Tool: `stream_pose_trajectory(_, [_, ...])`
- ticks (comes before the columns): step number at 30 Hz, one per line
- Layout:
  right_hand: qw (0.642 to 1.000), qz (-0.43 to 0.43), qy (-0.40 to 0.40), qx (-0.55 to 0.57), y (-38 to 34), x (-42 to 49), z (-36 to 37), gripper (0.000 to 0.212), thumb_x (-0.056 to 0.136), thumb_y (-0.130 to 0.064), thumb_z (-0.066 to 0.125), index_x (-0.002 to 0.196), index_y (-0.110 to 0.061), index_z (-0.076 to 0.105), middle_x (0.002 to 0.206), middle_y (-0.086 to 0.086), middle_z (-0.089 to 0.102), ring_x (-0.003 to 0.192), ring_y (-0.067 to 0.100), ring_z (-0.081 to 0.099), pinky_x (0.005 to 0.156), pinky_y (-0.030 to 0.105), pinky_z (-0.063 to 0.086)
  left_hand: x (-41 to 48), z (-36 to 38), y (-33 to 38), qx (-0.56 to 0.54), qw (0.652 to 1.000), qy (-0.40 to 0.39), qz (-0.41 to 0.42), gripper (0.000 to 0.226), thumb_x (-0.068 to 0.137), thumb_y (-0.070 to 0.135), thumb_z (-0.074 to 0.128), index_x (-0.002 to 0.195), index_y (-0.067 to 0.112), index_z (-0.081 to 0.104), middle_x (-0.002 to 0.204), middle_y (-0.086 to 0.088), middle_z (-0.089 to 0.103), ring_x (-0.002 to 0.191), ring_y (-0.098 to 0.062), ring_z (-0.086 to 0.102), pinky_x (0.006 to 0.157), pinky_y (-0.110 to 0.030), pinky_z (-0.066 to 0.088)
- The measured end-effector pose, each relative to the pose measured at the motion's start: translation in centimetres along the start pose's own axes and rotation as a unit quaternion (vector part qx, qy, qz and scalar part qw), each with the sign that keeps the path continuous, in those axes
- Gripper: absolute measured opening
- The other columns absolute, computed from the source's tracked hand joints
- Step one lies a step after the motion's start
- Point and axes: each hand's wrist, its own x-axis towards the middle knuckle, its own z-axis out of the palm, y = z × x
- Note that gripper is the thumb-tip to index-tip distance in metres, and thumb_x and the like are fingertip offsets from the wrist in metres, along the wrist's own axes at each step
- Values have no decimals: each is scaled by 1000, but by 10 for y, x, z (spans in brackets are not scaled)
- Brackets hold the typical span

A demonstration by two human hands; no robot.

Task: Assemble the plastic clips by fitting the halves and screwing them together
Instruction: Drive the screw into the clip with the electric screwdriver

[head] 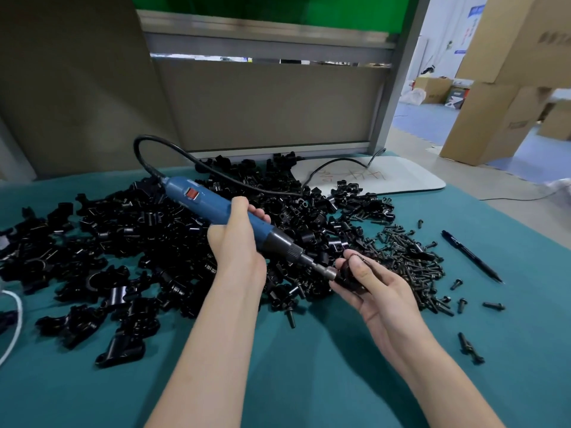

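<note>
My left hand (pixel 236 239) grips a blue electric screwdriver (pixel 213 203) around its barrel. The tool slants down to the right, and its metal socket tip (pixel 327 273) meets a black plastic clip (pixel 350 274). My right hand (pixel 375 291) holds that clip, fingers curled round it, palm turned up. Behind both hands a large pile of black clip halves (pixel 139 242) spreads over the teal table (pixel 309 366). To the right of the clip lies a heap of black screws (pixel 408 257).
A black pen (pixel 471 256) lies at the right of the table, with loose screws (pixel 492 305) scattered near it. The screwdriver's black cable (pixel 154 143) loops back toward a grey partition (pixel 262 103). A white board (pixel 386 177) lies at the back right, a white cord (pixel 15 319) at the left edge.
</note>
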Motion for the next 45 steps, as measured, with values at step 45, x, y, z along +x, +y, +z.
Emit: stream_pose_trajectory(45, [990,-50,-31,-128,3,-5,5,36,68,-40,81,102,-28,82,109,7,79,107,20,74,92,32,61,-1,-7,-9,16,999,32,-5,17,90,6,64,77,8,53,54,2,60,47,-9,59,52,-25,55])
